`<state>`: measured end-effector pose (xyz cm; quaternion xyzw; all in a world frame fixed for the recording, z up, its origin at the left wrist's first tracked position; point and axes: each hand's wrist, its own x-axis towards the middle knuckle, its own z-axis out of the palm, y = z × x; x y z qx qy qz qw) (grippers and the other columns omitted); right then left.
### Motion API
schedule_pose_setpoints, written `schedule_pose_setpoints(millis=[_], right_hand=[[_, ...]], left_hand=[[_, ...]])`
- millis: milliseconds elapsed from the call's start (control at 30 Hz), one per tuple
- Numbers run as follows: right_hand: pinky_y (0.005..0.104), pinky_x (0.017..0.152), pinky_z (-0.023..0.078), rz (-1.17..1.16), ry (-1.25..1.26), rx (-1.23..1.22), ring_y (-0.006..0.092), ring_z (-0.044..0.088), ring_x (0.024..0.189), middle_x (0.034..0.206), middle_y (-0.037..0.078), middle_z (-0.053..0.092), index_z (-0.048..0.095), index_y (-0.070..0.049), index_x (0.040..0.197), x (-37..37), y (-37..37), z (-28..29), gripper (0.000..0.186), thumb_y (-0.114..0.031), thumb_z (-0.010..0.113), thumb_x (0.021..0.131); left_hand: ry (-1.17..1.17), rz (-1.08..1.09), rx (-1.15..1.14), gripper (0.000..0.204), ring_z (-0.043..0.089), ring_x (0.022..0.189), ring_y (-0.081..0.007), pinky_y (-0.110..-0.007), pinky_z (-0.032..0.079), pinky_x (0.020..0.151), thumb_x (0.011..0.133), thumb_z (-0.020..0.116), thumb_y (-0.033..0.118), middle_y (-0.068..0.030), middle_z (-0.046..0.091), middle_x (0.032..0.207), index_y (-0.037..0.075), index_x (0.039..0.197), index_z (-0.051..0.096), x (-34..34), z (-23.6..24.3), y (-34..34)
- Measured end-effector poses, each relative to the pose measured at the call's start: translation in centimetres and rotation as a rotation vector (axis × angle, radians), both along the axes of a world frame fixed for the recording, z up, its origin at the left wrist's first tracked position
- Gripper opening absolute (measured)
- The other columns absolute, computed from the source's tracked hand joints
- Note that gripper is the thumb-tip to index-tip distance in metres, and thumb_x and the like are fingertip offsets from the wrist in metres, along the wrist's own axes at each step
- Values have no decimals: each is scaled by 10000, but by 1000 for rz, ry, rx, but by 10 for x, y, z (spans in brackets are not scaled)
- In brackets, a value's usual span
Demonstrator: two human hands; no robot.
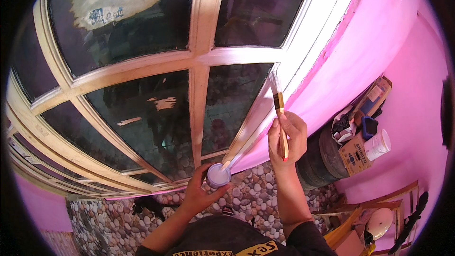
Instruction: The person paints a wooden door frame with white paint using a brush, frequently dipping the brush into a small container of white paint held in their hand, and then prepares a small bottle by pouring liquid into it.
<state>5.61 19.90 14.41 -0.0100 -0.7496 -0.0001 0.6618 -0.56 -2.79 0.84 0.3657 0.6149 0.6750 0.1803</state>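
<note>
Gripping a wooden-handled bristle brush [279,104] is the right hand [295,140], while the left hand [200,192] clasps a round cup [217,178]

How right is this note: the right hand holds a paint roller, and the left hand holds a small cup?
One slip: the head view shows the right hand holding a paintbrush, not a roller. The left hand does hold a small cup.

Home by the look, room or porch unclear; large wood-framed window [200,60], pink-painted wall [341,61] right of window, pebble-patterned floor [258,187] below window; dark drum [324,154] bearing cardboard box [354,156] and mixed clutter [372,99] right of window, wooden furniture [381,204] lower right of window
</note>
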Motion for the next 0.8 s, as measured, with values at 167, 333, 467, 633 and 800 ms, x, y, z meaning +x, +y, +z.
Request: schedule_pose_setpoints(millis=[167, 333, 467, 633, 800], right_hand=[[378, 733, 595, 20, -33, -49, 336, 725, 862, 1019, 222, 705, 660, 20, 1091, 10, -7, -8, 263, 69, 757, 851], [388, 762, 591, -12, 17, -12, 344, 722, 892, 1034, 236, 704, 652, 25, 1117, 6, -8, 13, 269, 58, 753, 869], [372, 727, 589, -14, 27, -19, 333, 724, 858, 1007, 225, 708, 652, 24, 1100, -3, -4, 15, 255, 45, 763, 871], [370, 717, 587, 3, -16, -29, 333, 721, 853, 997, 229, 706, 646, 35, 1090, 6, -9, 6, 248, 60, 754, 868], [369, 716, 585, -25, 25, -1, 328, 721, 856, 1000, 228, 706, 652, 37, 1088, 1, -8, 19, 252, 72, 752, 860]], left_hand=[[6, 7, -19, 808, 632, 1218, -239, -377, 479, 1071, 771, 931, 162, -149, 633, 1300, 10, 1416, 470, -3, -4, -5], [-9, 20, -27, 810, 631, 1224, -245, -380, 476, 1081, 768, 934, 167, -159, 629, 1308, 4, 1413, 470, -1, -4, -6], [1, 14, -8, 809, 629, 1229, -248, -383, 477, 1081, 769, 935, 170, -163, 623, 1315, 4, 1409, 471, 0, -6, -6], [-21, 10, -33, 812, 628, 1230, -255, -387, 475, 1085, 772, 934, 180, -164, 621, 1310, 7, 1413, 465, -1, -9, -9], [-25, 12, -35, 816, 630, 1224, -257, -389, 478, 1081, 774, 933, 182, -158, 622, 1306, 11, 1418, 462, 0, -10, -11]])
